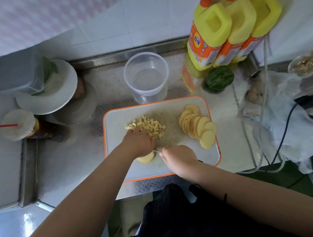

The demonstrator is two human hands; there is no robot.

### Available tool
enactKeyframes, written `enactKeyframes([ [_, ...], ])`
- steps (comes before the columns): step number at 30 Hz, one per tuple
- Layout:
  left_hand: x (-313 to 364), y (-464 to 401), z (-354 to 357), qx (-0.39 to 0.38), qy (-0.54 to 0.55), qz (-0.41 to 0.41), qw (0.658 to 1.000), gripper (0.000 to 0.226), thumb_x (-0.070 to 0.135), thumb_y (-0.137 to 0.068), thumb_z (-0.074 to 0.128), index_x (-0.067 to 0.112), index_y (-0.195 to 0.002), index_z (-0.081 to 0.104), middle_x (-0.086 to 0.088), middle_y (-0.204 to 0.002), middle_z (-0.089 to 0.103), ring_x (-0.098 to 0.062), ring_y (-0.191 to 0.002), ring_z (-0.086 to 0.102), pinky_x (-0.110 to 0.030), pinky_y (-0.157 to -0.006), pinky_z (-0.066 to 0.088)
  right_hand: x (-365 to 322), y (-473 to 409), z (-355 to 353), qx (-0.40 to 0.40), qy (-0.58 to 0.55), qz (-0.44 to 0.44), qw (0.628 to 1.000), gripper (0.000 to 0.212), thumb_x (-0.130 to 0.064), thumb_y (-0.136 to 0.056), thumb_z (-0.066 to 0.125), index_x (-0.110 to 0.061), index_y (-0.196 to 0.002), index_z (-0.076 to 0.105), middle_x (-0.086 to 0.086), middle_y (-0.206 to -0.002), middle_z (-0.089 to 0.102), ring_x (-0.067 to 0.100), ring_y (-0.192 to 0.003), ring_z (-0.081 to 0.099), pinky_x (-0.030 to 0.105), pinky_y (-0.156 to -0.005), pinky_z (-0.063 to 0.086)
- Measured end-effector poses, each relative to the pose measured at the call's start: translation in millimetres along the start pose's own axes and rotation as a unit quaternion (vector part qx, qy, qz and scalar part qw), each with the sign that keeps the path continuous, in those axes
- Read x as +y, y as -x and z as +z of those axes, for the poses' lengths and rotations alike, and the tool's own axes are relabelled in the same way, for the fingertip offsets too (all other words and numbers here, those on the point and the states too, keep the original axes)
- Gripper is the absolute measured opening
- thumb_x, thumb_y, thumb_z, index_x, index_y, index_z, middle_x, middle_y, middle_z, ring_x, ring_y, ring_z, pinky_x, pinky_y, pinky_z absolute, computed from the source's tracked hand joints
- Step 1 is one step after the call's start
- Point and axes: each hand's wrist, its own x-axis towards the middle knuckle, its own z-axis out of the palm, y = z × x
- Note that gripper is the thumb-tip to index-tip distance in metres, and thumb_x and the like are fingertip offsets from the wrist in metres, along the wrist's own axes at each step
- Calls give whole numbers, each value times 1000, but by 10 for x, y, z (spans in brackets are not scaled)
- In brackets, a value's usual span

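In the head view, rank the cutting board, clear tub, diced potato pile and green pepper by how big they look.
Largest: cutting board.
Next: clear tub.
Last: diced potato pile and green pepper, too alike to rank.

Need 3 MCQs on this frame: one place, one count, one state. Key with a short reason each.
1. Where do the fanned potato slices lie?
A) on the right of the cutting board
B) on the white plate
C) on the floor

2. How many yellow bottles stand at the back right?
A) one
B) three
C) five

3. The clear tub is:
A) heaped with diced potato
B) open, with no potato in it
C) shut with a lid

Key:
1 A, the slices overlap in a row by the board's right edge.
2 B, three orange-capped bottles stand side by side.
3 B, its bottom shows through the open top.
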Motion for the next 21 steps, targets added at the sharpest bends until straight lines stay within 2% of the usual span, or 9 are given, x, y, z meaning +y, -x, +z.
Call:
enactKeyframes([
  [2, -3, 64, -32, 71, 26, 8, 997, 53, 39, -105, 20, 14, -126, 61, -6, -133, 51, -27, -126, 39, -42, -108, 29, -1, 25, -25, 9, 3, -2, 1000, 28, -30, -104, 30, -12, -94, 49, -3, -59, 31, 14, -46, 27, 28, -43, 17],
  [3, -24, 119, -20, 155, 60, 14, 986, 46, 39, -104, 27, 16, -119, 64, -5, -125, 54, -27, -121, 44, -41, -104, 32, 0, 33, -45, 14, -2, -4, 1000, 29, -32, -104, 30, -11, -95, 49, -3, -58, 31, 14, -46, 28, 28, -43, 18],
  [4, -47, 207, 10, 270, 106, 18, 957, 37, 37, -102, 37, 16, -111, 66, -5, -117, 58, -27, -114, 48, -39, -99, 35, 4, 35, -71, 15, -9, -5, 1000, 30, -33, -104, 31, -10, -96, 49, -3, -58, 33, 14, -45, 29, 28, -43, 19],
  [6, -92, 425, 219, 504, 181, 41, 843, 17, 22, -96, 54, 9, -98, 66, -8, -100, 62, -29, -98, 56, -39, -87, 43, 11, 24, -109, 13, -24, -7, 1000, 29, -34, -103, 32, -11, -97, 49, -3, -59, 36, 16, -47, 35, 29, -43, 23],
  [7, -102, 513, 403, 569, 194, 51, 797, 9, 14, -94, 57, 7, -95, 63, -11, -95, 62, -30, -92, 57, -39, -83, 46, 12, 17, -126, 9, -34, -7, 999, 28, -33, -103, 33, -11, -98, 49, -3, -60, 38, 18, -49, 38, 30, -44, 26],
  [8, -92, 581, 598, 587, 195, 59, 783, 5, 10, -94, 57, 6, -94, 60, -12, -91, 62, -30, -87, 58, -40, -79, 48, 11, 8, -136, 2, -45, -7, 999, 27, -32, -103, 33, -12, -99, 49, -3, -63, 40, 20, -53, 42, 30, -46, 28],
  [13, 42, 495, 1286, 480, 186, 35, 857, 13, 16, -94, 55, 9, -92, 66, -5, -96, 63, -27, -83, 59, -36, -69, 50, -33, 5, -124, -19, -50, -3, 999, 14, -22, -100, 44, -14, -93, 53, -3, -61, 35, 16, -50, 34, 28, -44, 19],
  [17, 53, 344, 1327, 441, 215, -8, 871, 15, 18, -90, 55, 9, -89, 68, -3, -92, 62, -27, -83, 56, -38, -64, 52, -73, 15, -39, -30, -25, 2, 999, 3, -13, -96, 49, -12, -94, 51, -3, -59, 33, 16, -48, 32, 28, -43, 17],
  [21, 59, 320, 1278, 413, 241, -27, 878, 24, 21, -91, 48, 9, -85, 68, -2, -87, 61, -27, -83, 55, -38, -57, 51, -84, 23, -31, -19, -14, -19, 1000, 13, -18, -99, 43, -9, -104, 52, -3, -60, 29, 24, -61, 42, 28, -43, 16],
])
